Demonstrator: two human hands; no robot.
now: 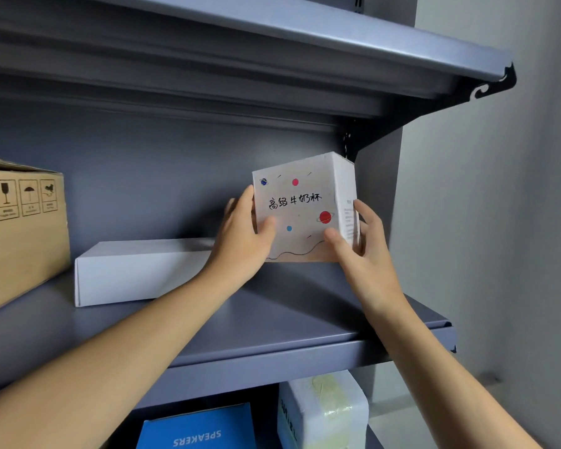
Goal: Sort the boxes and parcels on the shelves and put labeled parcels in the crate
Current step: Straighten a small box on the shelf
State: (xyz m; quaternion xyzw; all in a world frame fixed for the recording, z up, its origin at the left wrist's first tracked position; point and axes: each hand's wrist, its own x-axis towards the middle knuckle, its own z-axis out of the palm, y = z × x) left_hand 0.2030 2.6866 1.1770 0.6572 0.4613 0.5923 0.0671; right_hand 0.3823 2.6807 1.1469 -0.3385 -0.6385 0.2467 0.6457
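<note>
A small white box [300, 207] printed with planets and black handwritten characters stands upright at the right end of the grey middle shelf [272, 322]. My left hand [243, 241] grips its left edge, thumb on the front face. My right hand [365, 247] grips its right edge, thumb on the front lower corner and fingers round the side. A flat plain white box [136, 273] lies just left of it on the same shelf. A brown cardboard carton [20, 228] with handling symbols stands at the far left. No crate is in view.
Another grey shelf [305, 43] hangs overhead with a black bracket [434, 108]. Below, a blue box marked SPEAKERS [198, 431] and a white wrapped parcel [324, 409] sit on a lower shelf. A pale wall [499, 222] runs along the right.
</note>
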